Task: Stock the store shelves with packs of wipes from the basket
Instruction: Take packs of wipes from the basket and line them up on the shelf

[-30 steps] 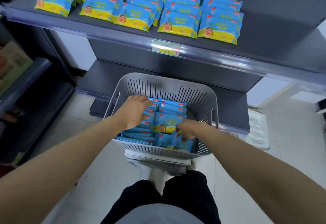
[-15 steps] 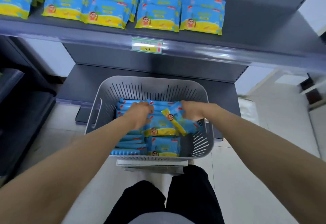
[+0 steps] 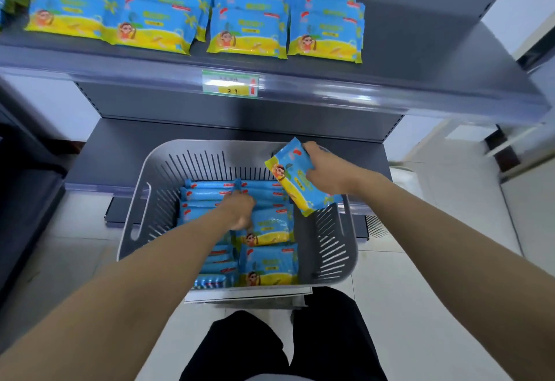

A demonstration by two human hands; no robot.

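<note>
— Gripping anything with the right hand [image 3: 327, 170]?

— Gripping one pack of wipes [image 3: 295, 184], wrapping the fingers [image 3: 310, 146] over its far edge and pressing the thumb against its printed face. Holding it tilted and lifted clear of the others, above the right rim of the basket [image 3: 141, 200], turning the yellow edge toward the basket's inside.

— And doing what with the left hand [image 3: 240, 209]?

— Reaching down inside the basket, curling the fingers among the packs in the basket [image 3: 268, 263]. Touching them for certain; failing to show whether actually grasping one, so unable to tell.

— Lying how, those packs?

— Standing on edge in tight rows along the left and far sides. Lying flat and face up nearer the right, two of them, one behind the other.

— Sitting where, the basket itself?

— Sitting on a white support [image 3: 249, 296], only partly showing underneath. Standing just in front of the lower shelf [image 3: 120, 152], with black trousers [image 3: 246, 347] showing at the bottom edge of the view.

— Showing anything higher up?

— Carrying packs on the upper shelf [image 3: 420, 59]: stocked packs [image 3: 249, 32] of the same blue and yellow, overlapping from front to back in several rows. Clipping a price label [image 3: 230, 83] to the front rail, just below them, showing a handwritten 29.
</note>
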